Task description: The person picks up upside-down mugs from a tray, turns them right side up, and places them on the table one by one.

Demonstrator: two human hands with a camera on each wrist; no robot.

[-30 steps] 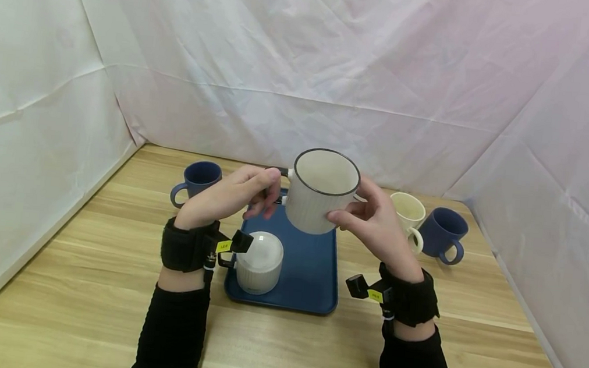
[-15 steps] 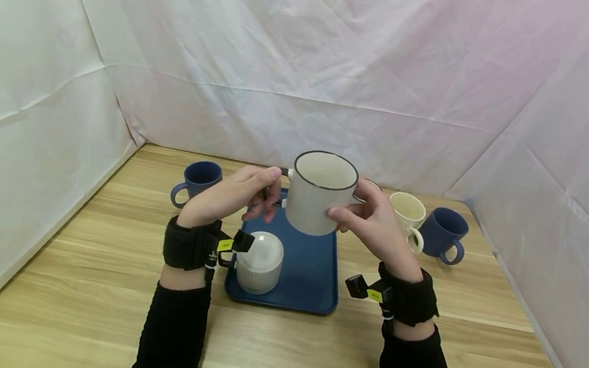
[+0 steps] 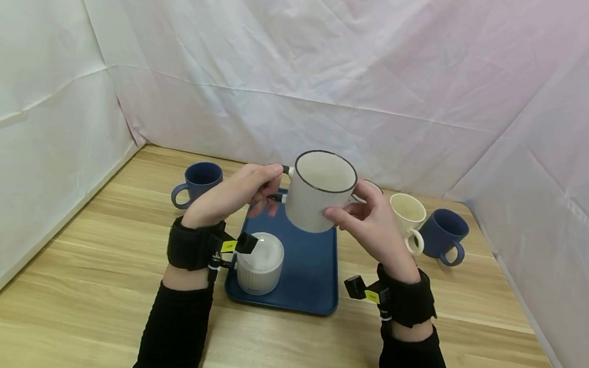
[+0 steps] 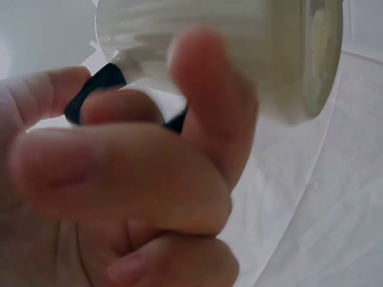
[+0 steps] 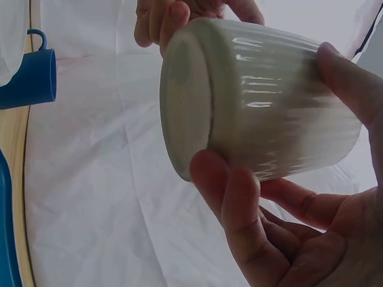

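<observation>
Over tray [image 3: 312,279] — both grips clasp mug [image 3: 316,200].

White ribbed mug [image 3: 317,193]: glazed ceramic, dark rim, dark handle turned to the left. Interior empty. Held upright in the air, mouth up, above the far half of the blue tray [image 3: 312,279], near the middle of the worktop's far edge.

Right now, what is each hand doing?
Left hand: fingers pinch the white mug's handle.
Right hand: fingers curl around the white mug.
</observation>
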